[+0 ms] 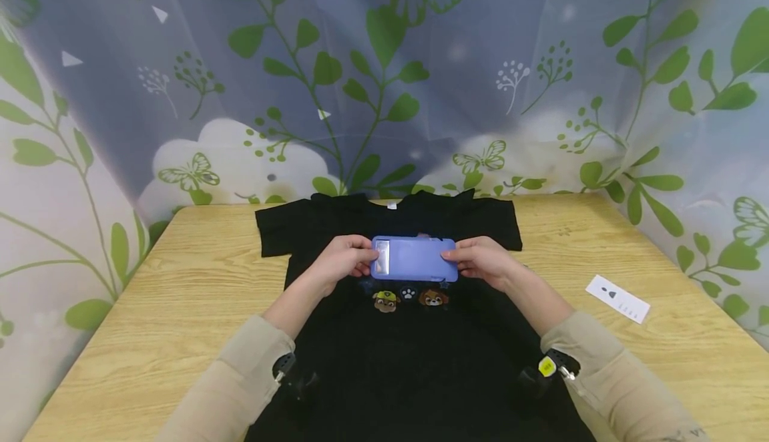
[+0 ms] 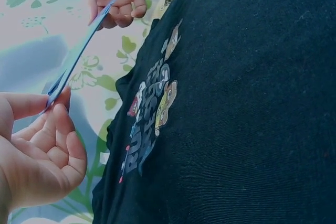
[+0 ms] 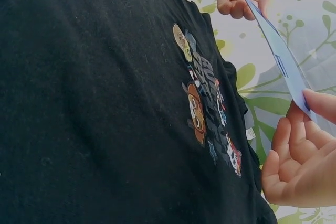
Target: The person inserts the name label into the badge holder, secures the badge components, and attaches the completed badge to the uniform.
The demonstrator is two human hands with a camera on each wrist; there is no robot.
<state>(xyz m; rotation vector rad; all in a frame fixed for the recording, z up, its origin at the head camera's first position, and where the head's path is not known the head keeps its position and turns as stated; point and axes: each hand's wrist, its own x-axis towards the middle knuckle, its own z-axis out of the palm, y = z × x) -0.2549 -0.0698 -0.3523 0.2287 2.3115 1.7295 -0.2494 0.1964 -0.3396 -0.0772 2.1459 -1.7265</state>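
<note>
A thin lilac-blue phone case [image 1: 414,259], with a pale rectangular window at its left end, is held up level over the black T-shirt [image 1: 396,368]. My left hand [image 1: 345,258] pinches its left end between thumb and fingers. At the opposite end my right hand [image 1: 483,260] pinches it the same way. Both wrist views show the case [image 2: 79,51] nearly edge-on, lifted off the cloth. The shirt lies spread out, its collar at the far side, with a cartoon dog print [image 3: 197,111] on the chest. The case covers part of that print in the head view.
A small white card [image 1: 618,299] with dark marks lies on the wooden table [image 1: 180,308], right of the shirt. A leaf-patterned curtain [image 1: 384,95] hangs behind the table and along both sides. Dark bands with devices circle both wrists.
</note>
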